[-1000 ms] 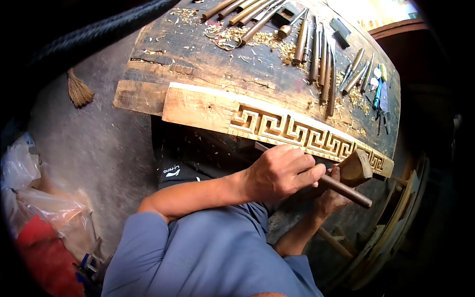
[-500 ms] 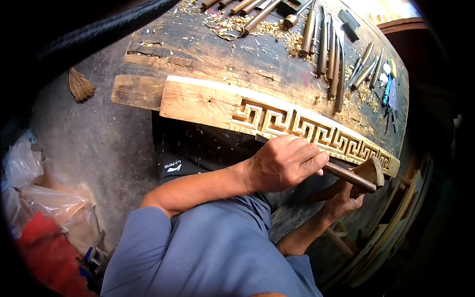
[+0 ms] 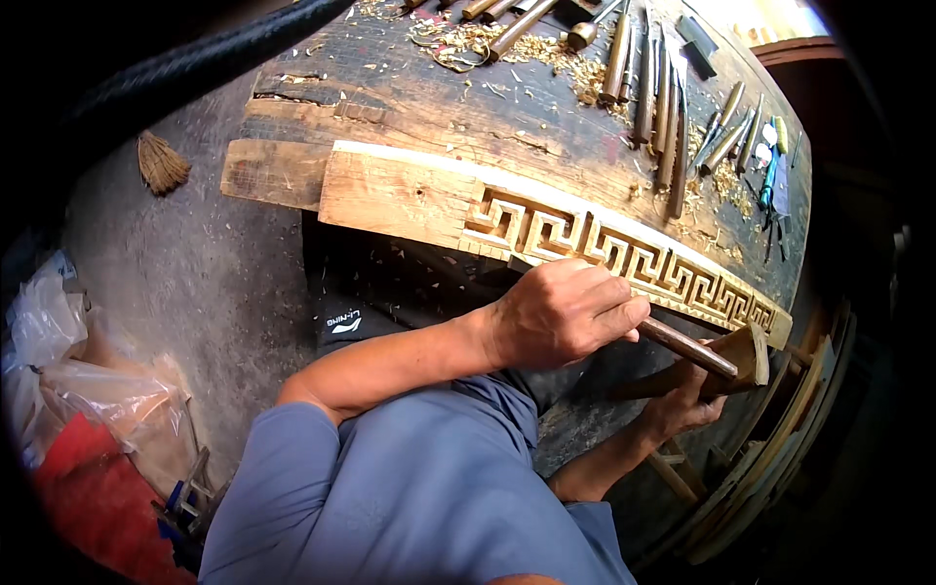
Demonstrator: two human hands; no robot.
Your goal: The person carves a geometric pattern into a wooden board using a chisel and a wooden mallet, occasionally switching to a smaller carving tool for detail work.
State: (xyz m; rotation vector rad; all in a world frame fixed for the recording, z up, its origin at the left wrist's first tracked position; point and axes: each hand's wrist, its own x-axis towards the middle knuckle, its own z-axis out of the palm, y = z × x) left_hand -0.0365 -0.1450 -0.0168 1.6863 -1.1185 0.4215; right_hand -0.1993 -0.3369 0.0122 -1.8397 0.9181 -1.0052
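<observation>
Apparently at chiselling stage, grips chisel [image 3: 687, 346] in closed left hand [image 3: 570, 314], with carved board [image 3: 395, 195] just beyond that hand, and holds mallet [image 3: 753, 356] in curled right hand [image 3: 681, 406], seemingly calling next for steady angle and controlled tap.

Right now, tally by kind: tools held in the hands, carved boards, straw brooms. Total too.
Chisel: 1, in the left hand
Mallet: 1, in the right hand
Carved board: 1
Straw broom: 1
Total: 4
</observation>
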